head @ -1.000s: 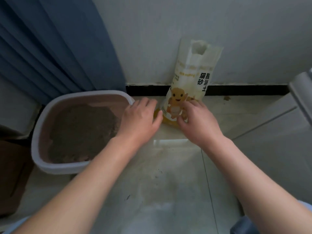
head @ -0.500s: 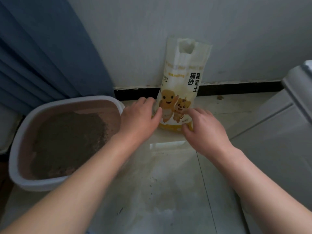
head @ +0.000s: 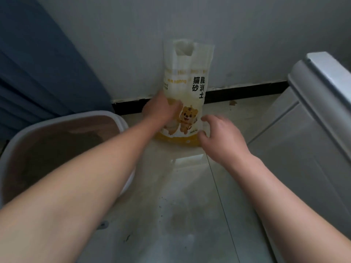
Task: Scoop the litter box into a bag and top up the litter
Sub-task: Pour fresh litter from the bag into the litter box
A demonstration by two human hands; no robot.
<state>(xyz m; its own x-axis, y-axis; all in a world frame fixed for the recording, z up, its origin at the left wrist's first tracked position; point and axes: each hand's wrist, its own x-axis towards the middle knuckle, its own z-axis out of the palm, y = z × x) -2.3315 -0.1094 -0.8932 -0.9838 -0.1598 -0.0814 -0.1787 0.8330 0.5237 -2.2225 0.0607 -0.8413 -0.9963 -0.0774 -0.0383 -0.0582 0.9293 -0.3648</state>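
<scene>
Against the wall, litter bag (head: 190, 80): it is standing upright on the floor (head: 190, 215), leaning back, with its handle cut-out at the top.
Left hand (head: 161, 109): it is lying on the bag's left side. I am seeing only blur, so I cannot tell how the fingers are set.
Right hand (head: 220, 135): the fingers are spreading wide and loosely curved just beside the bag's lower right corner.
Progress: I am judging the top-up not begun. Whether the scooping is done, I cannot tell.
Litter box (head: 62, 118): it is sitting just left of the bag, holding litter.
Room: a grey cabinet (head: 313, 130) is crowding the right and a curtain (head: 38, 63) the left. Open floor is lying towards me.
</scene>
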